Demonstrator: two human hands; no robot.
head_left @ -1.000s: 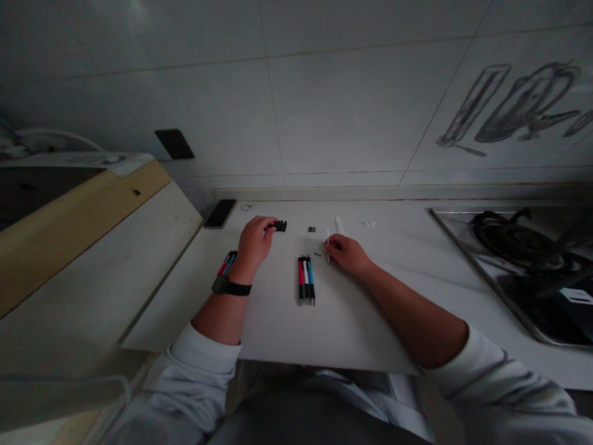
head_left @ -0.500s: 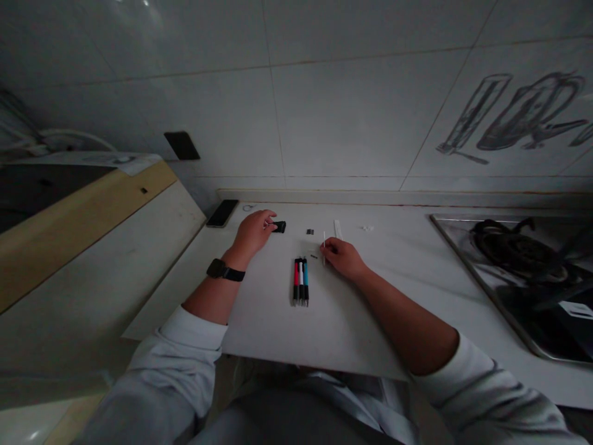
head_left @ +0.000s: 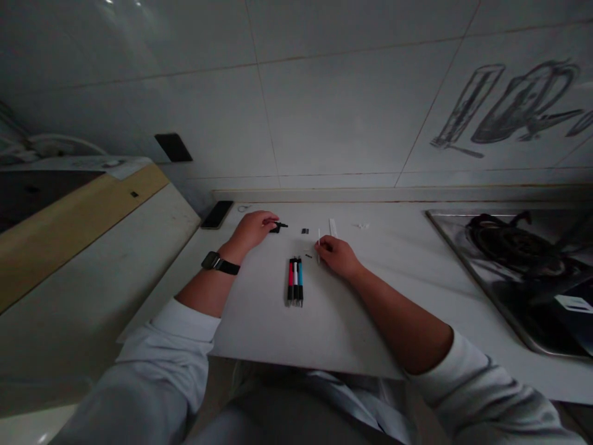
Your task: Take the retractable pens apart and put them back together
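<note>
My left hand [head_left: 254,230] is closed, its fingertips pinching a slim black pen part [head_left: 283,225] just above other black parts [head_left: 275,230] on the counter. Between the thumb and fingers of my right hand [head_left: 339,254] a thin white pen refill [head_left: 319,238] stands roughly upright. Three assembled pens lie side by side nearer to me: a red one [head_left: 290,277], a white one [head_left: 295,273] and a blue one [head_left: 300,275]. Small dark pieces [head_left: 305,231] and a tiny dark piece [head_left: 308,256], too small to name, lie between my hands. Behind my right hand are more white refills [head_left: 332,226].
Small whitish pieces [head_left: 362,225] lie farther right on the white counter [head_left: 259,327]. A phone [head_left: 217,214] and a small ring-shaped item [head_left: 243,208] are at the back left. The gas stove [head_left: 504,259] borders the right side, a slanted panel [head_left: 152,235] the left.
My left fingers now have a slim black part sticking out to the right, above the other black parts. The right hand keeps the refill. The whole view has shifted slightly.
</note>
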